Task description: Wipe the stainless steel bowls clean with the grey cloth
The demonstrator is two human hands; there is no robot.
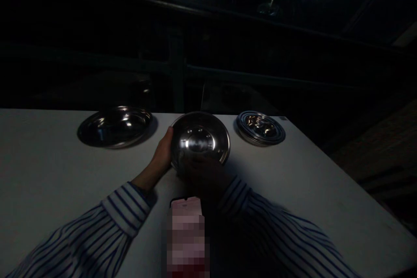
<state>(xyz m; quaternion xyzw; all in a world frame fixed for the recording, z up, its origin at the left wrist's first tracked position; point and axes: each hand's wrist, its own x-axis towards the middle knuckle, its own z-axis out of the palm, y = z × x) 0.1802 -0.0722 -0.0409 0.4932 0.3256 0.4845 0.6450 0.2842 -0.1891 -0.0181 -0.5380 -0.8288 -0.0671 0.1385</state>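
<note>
White table [312, 195] | left hand [163, 150] clamped on steel bowl [199, 132] | right hand [205, 177] at near rim, grip unclear

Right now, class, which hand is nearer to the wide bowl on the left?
Left. The left hand is right of the wide bowl, holding the middle bowl; the right hand is farther right, at the middle bowl's near side.
</note>
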